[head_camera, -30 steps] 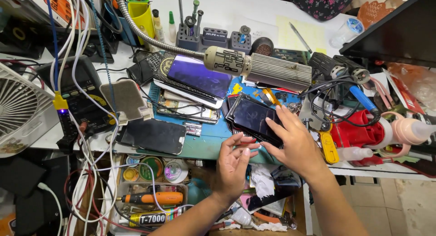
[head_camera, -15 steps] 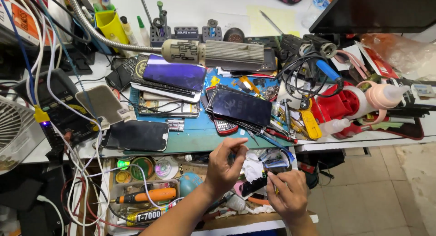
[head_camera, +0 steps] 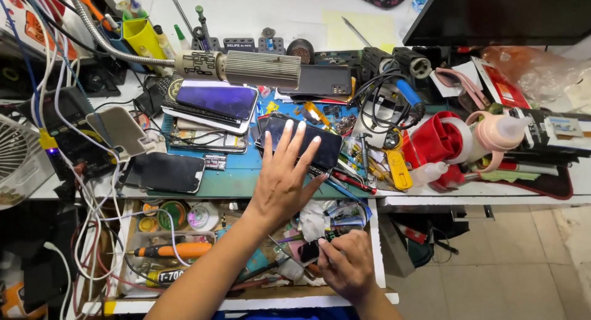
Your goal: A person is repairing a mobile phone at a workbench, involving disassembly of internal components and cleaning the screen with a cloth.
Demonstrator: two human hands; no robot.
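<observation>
A ribbed metal lamp head [head_camera: 261, 68] on a flexible gooseneck [head_camera: 101, 34] hangs over the cluttered bench. Beneath it a stack of phones, the top one with a purple screen [head_camera: 217, 101], rests on the blue-green work mat [head_camera: 237, 175], and a black phone [head_camera: 161, 172] lies face up at the mat's left edge. A yellow holder [head_camera: 143, 38] stands at the back left with tools in it. To the right sit a red tape dispenser [head_camera: 436, 141], a pink squeeze bottle [head_camera: 500, 130] and a coil of black cable [head_camera: 385, 104]. A white fan [head_camera: 18, 160] shows at the left edge. In the open drawer lies an orange-handled screwdriver [head_camera: 178, 250] beside small round tins [head_camera: 169, 214]. A dark monitor [head_camera: 498, 15] fills the upper right corner.
</observation>
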